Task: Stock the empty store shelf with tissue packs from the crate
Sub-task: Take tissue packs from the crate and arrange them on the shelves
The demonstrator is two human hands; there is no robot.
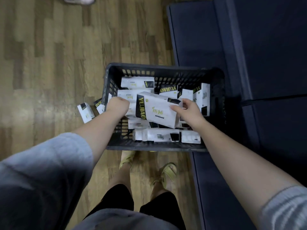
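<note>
The right hand's fingers (176, 108) lie spread over the right end of a white tissue pack (157, 110) printed YUJIAO on a black band, with the thumb at the pack's far edge, so the right hand (189, 110) grips that pack. The pack sits tilted on top of the heap, its left end raised toward the left hand (118, 105). The left hand is curled into a loose fist over the crate's left wall; its fingers are turned away from the camera, so whether they pinch anything cannot be told.

Beneath both hands, more tissue packs (157, 135) lie jumbled at all angles inside a dark plastic crate (156, 147) with slotted walls; several stand on edge along the far and right sides. 2 further packs (85, 112) lie on the wooden floor (49, 63) just outside the crate's left wall.

The crate stands on the floor, its right side against a dark blue shelf unit (249, 47) whose boards are bare. Grey sleeves (49, 163) are pushed up both forearms. Below the crate, the person's feet in yellow sandals (167, 173) stand on the floor.
</note>
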